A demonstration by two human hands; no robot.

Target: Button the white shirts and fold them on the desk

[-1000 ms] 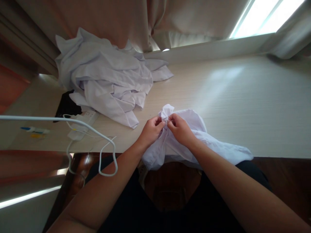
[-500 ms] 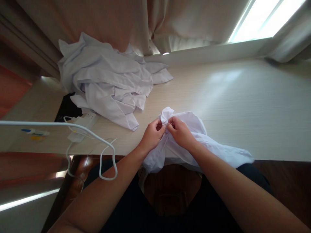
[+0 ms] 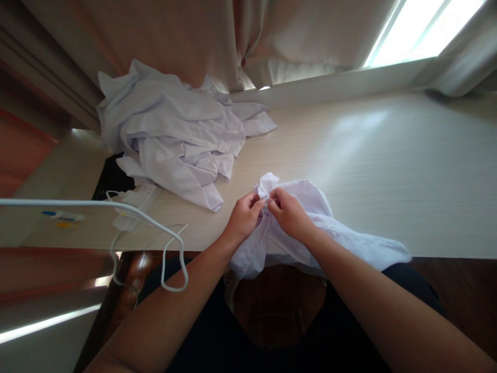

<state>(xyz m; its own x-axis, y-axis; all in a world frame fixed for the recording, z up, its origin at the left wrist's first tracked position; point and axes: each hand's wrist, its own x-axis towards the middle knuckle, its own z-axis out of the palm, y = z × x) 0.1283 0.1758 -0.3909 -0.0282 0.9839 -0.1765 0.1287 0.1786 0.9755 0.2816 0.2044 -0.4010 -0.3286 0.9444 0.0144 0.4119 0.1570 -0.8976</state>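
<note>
Left hand (image 3: 244, 215): thumb and forefinger pinched shut on a small gather of a crumpled white cotton garment (image 3: 310, 223). Right hand (image 3: 289, 212): closed the same way on the same gather, fingertips nearly meeting those of the left. Both grips fine rather than whole-handed, likely because the point worked on is small, perhaps a button or seam; too small to tell.

Garment bunched at the near edge of the pale wood-grain table (image 3: 388, 155), part draped over the edge toward the lap. Probably kept close so that the forearms reach it without stretching and the loose cloth hangs out of the way.

Well apart, at the far left of the table: heap of white cloth garments (image 3: 171, 134), rumpled, against the beige curtain (image 3: 174, 36). Just beside the heap, near edge: white power strip (image 3: 142, 194) with thin white cables (image 3: 171, 254) looping off the table. Small blue and yellow item (image 3: 60, 217) farther left, not identifiable. Bright window (image 3: 423, 26) at upper right, lighting the tabletop.
</note>
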